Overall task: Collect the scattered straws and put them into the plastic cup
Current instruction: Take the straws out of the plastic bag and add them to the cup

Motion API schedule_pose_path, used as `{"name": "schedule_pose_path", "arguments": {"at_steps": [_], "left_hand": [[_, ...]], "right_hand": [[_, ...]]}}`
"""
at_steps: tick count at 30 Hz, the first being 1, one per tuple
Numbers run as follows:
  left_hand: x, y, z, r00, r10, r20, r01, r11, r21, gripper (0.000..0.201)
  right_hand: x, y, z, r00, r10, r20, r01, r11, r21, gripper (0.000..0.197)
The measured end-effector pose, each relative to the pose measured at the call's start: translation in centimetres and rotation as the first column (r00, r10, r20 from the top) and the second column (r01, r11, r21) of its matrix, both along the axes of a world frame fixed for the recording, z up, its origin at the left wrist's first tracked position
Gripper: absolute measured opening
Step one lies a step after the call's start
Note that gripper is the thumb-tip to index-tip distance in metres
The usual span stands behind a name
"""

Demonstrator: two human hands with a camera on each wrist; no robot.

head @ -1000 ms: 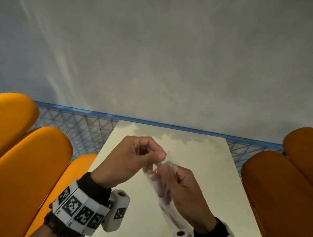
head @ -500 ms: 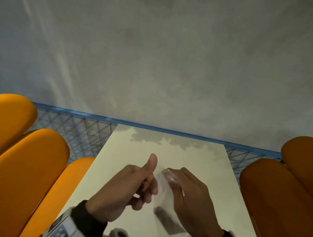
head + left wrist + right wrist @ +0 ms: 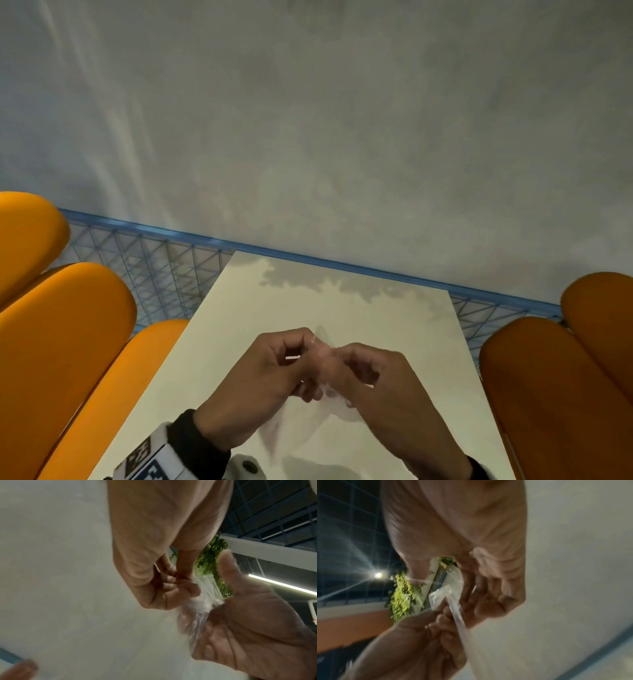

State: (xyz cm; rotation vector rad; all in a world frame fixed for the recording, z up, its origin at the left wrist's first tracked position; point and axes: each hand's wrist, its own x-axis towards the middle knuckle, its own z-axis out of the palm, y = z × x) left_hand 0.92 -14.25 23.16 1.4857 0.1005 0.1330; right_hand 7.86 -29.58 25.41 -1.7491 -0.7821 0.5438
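Both hands meet above the pale table [image 3: 394,325] and work a thin clear plastic wrapper [image 3: 325,349]. My left hand [image 3: 305,346] has its fingers curled and pinches the wrapper's upper part. My right hand [image 3: 342,356] pinches it from the other side, fingertips nearly touching the left's. In the left wrist view the crumpled wrapper [image 3: 202,601] lies across the left palm under the right hand's fingertips. In the right wrist view the wrapper [image 3: 452,588] runs blurred between the two hands. What is inside it cannot be made out. No loose straws and no plastic cup are in view.
Orange chair backs [image 3: 61,342] stand along the table's left side and more orange chair backs [image 3: 565,394] along its right. A blue wire-mesh railing [image 3: 154,274] runs behind the table's far edge, with grey floor beyond.
The left thumb, raised half a second ago, has come down and the left fingers now pinch the wrapper. Both hands have drawn closer together, and the wrapper is bunched between them.
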Motion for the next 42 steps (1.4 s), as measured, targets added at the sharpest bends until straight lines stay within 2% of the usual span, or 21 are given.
{"name": "schedule_pose_path", "arguments": {"at_steps": [2, 4, 6, 8, 11, 13, 16, 18, 21, 23, 28, 31, 33, 35, 36, 38, 40, 42], "left_hand": [[-0.1, 0.0, -0.1, 1.0, -0.013, 0.009, 0.013, 1.0, -0.027, 0.027], [-0.4, 0.4, -0.2, 1.0, -0.002, -0.002, 0.002, 0.998, -0.056, 0.031], [-0.7, 0.7, -0.3, 1.0, -0.009, -0.023, 0.008, 0.999, -0.046, 0.037], [-0.9, 0.8, -0.3, 0.999, -0.014, -0.045, 0.013, 1.0, -0.026, 0.041], [-1.0, 0.7, 0.0, 0.998, 0.004, -0.069, -0.003, 1.0, 0.012, 0.036], [-1.0, 0.4, 0.1, 0.997, 0.001, -0.077, 0.003, 0.998, 0.06, 0.035], [-0.7, -0.5, 0.1, 0.997, 0.014, -0.073, -0.002, 0.985, 0.171, 0.033], [-0.5, -1.0, 0.1, 0.998, 0.041, -0.048, -0.027, 0.965, 0.261, 0.032], [-0.5, -1.0, -0.1, 0.997, 0.073, -0.02, -0.06, 0.926, 0.373, 0.031], [-0.5, -0.8, -0.4, 0.996, 0.091, -0.017, -0.077, 0.914, 0.398, 0.031], [-0.5, -0.3, -0.2, 0.996, 0.094, -0.001, -0.086, 0.915, 0.393, 0.033], [-0.5, -0.3, -0.2, 0.996, 0.029, 0.088, -0.06, 0.925, 0.376, 0.031], [-0.9, -0.2, -0.4, 0.992, -0.005, 0.129, -0.041, 0.936, 0.351, 0.031], [-1.8, 0.6, -0.7, 0.992, 0.013, 0.126, -0.047, 0.96, 0.276, 0.039], [-2.5, 1.2, -1.1, 0.995, 0.043, 0.087, -0.061, 0.974, 0.217, 0.046], [-4.1, 2.4, -2.5, 0.994, 0.07, -0.086, -0.061, 0.993, 0.097, 0.06], [-5.0, 3.1, -4.4, 0.957, -0.026, -0.289, 0.023, 1.0, -0.013, 0.069], [-4.6, 3.4, -6.0, 0.912, -0.105, -0.396, 0.039, 0.984, -0.171, 0.073]], "right_hand": [[0.2, -0.1, -0.2, 0.994, -0.068, -0.085, 0.073, 0.995, 0.065, 0.025], [0.6, -0.4, -0.5, 0.966, -0.079, -0.245, 0.11, 0.987, 0.115, 0.024], [1.2, -0.7, -0.7, 0.944, -0.124, -0.304, 0.162, 0.981, 0.103, 0.021], [1.6, -0.8, -0.8, 0.957, -0.198, -0.21, 0.214, 0.975, 0.058, 0.018], [1.6, -1.4, -0.1, 0.966, -0.241, 0.094, 0.238, 0.97, 0.044, 0.021], [1.5, -1.8, 0.6, 0.949, -0.124, 0.29, 0.143, 0.989, -0.047, 0.024], [1.4, -1.3, 0.9, 0.845, 0.173, 0.506, 0.002, 0.945, -0.327, 0.026], [1.7, -0.9, 0.6, 0.805, 0.269, 0.528, -0.007, 0.895, -0.445, 0.026], [2.8, -1.2, 0.0, 0.832, 0.167, 0.529, 0.109, 0.886, -0.451, 0.027], [3.1, -1.4, -0.3, 0.815, 0.201, 0.543, 0.131, 0.849, -0.511, 0.03], [2.9, -1.3, 1.1, 0.846, 0.356, 0.396, -0.037, 0.782, -0.622, 0.031], [2.7, 0.6, 0.8, 0.853, 0.399, 0.335, -0.136, 0.791, -0.597, 0.022], [2.1, 2.4, -0.1, 0.873, 0.377, 0.309, -0.127, 0.789, -0.601, 0.017], [2.1, 3.6, -1.2, 0.87, 0.351, 0.348, -0.102, 0.816, -0.569, 0.017], [2.2, 3.9, -1.3, 0.853, 0.349, 0.388, -0.105, 0.842, -0.529, 0.025], [2.2, 4.1, -0.6, 0.831, 0.335, 0.444, -0.13, 0.893, -0.431, 0.05], [2.3, 3.9, 1.0, 0.9, 0.265, 0.346, -0.176, 0.948, -0.267, 0.067], [1.6, 3.1, 3.5, 0.966, 0.137, 0.219, -0.137, 0.99, -0.016, 0.067]]}}
